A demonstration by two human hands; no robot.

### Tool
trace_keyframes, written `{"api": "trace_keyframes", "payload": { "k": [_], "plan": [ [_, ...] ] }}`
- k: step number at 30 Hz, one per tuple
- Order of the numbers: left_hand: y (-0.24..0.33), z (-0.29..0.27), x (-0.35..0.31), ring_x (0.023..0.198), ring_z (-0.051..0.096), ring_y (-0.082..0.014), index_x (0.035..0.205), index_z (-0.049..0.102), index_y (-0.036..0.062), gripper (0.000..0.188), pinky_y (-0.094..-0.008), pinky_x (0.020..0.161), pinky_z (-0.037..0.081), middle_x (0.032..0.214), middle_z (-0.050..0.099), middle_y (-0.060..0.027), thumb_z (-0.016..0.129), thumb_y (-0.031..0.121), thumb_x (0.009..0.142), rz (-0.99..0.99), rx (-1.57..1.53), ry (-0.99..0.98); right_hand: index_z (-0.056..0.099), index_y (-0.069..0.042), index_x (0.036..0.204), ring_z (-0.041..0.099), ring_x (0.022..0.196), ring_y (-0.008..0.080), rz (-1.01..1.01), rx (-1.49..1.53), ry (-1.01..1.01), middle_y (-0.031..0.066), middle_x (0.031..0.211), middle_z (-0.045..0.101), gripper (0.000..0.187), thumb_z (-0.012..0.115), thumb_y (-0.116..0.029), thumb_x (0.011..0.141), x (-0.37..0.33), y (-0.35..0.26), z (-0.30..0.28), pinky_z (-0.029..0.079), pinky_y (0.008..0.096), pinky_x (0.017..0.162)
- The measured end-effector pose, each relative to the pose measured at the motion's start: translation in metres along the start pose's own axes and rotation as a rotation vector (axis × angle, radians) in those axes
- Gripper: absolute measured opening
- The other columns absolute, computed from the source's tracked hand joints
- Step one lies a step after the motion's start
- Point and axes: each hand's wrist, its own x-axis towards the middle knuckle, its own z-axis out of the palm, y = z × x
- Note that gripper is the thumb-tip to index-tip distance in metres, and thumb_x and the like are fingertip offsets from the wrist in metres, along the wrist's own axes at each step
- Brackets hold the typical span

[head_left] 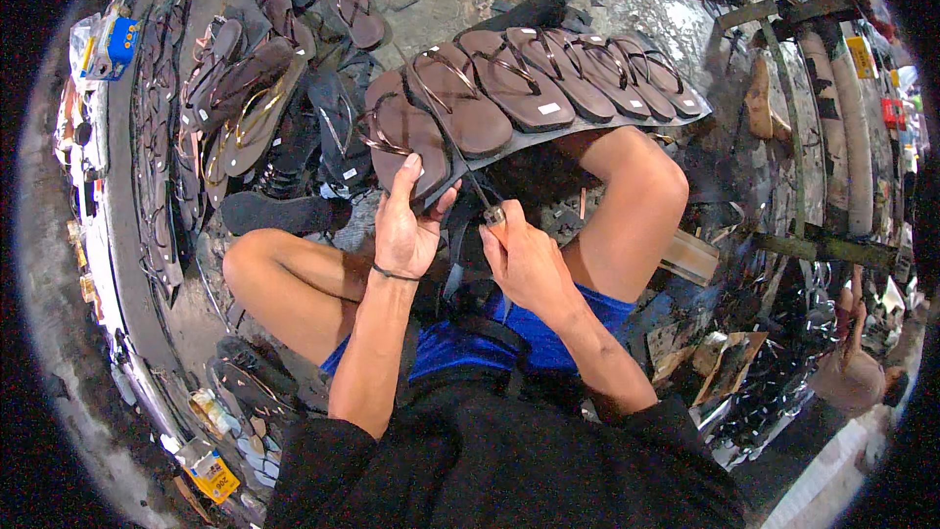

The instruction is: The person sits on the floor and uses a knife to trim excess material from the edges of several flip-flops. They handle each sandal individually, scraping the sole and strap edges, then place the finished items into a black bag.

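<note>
A row of several brown flip-flops with shiny thong straps lies on a dark sheet (pixel 514 145) across the front of my knees. My left hand (pixel 403 235) grips the heel end of the leftmost flip-flop (pixel 392 103), thumb on top and fingers underneath. In my right hand (pixel 534 264) is a thin-bladed knife (pixel 479 186), its handle mostly hidden in my closed fingers. The blade points up and left along the gap between the leftmost flip-flop and its neighbour (pixel 455 113). White stickers show on several heels.
Loose flip-flops (pixel 250 83) are heaped at the left, with a black sole (pixel 279 214) by my left knee. A blue box (pixel 119 49) stands far left, a yellow box (pixel 211 470) lower left. At right is a wooden frame (pixel 827 250); scraps lie below it.
</note>
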Motion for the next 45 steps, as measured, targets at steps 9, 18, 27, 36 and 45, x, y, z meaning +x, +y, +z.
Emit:
{"api": "trace_keyframes", "payload": {
  "k": [9, 18, 27, 36, 45],
  "plan": [
    [-0.016, -0.012, -0.001, 0.09, 0.07, -0.0198, 0.111, 0.065, 0.011, 0.02, -0.0255, 0.07, 0.06, 0.102, 0.071, -0.0051, 0.066, 0.024, 0.096, -0.07, -0.146, 0.051, 0.053, 0.004, 0.105, 0.064, 0.082, 0.0508, 0.003, -0.134, -0.063, 0.0314, 0.083, 0.065, 0.028, 0.06, -0.021, 0.094, 0.053, 0.022, 0.011, 0.051, 0.0568, 0.072],
    [-0.013, -0.01, -0.008, 0.089, 0.071, -0.0188, 0.113, 0.066, 0.0091, 0.021, -0.0245, 0.069, 0.062, 0.106, 0.072, -0.0067, 0.065, 0.023, 0.097, -0.087, -0.238, 0.017, 0.058, -0.009, 0.129, 0.059, 0.114, 0.0325, -0.393, 0.169, 0.226, 0.0152, 0.128, 0.061, 0.038, 0.059, -0.015, 0.091, 0.125, 0.076, 0.103, 0.05, 0.0426, 0.092],
    [0.033, -0.023, -0.11, 0.103, 0.066, -0.0233, 0.129, 0.055, 0.0008, 0.05, -0.033, 0.09, 0.053, 0.114, 0.068, -0.0127, 0.076, 0.015, 0.086, 0.298, 0.667, -0.011, 0.048, -0.005, 0.132, 0.059, 0.083, 0.0249, -0.127, 0.671, 0.02, 0.012, 0.109, 0.062, 0.035, 0.048, -0.02, 0.1, 0.166, 0.014, 0.133, 0.051, 0.0377, 0.07],
    [0.164, -0.074, -0.21, 0.099, 0.065, -0.023, 0.122, 0.057, -0.0006, 0.031, -0.0355, 0.084, 0.056, 0.114, 0.063, -0.0142, 0.065, 0.013, 0.094, 1.047, 0.513, 0.338, 0.045, -0.004, 0.143, 0.062, 0.09, 0.0124, -0.117, 0.698, -0.015, 0.0093, 0.111, 0.067, 0.04, 0.047, -0.018, 0.105, 0.02, -0.055, 0.039, 0.051, 0.0278, 0.078],
    [0.113, -0.104, -0.189, 0.098, 0.069, -0.0189, 0.124, 0.057, 0.0035, 0.036, -0.0355, 0.085, 0.059, 0.113, 0.068, -0.0084, 0.05, 0.034, 0.105, 0.264, 0.023, 0.279, 0.071, -0.007, 0.113, 0.061, 0.062, 0.0182, -0.403, 0.301, -0.141, 0.0093, 0.089, 0.07, 0.032, 0.079, -0.012, 0.083, -0.117, -0.031, 0.017, 0.051, 0.0302, 0.059]
  ]
}}
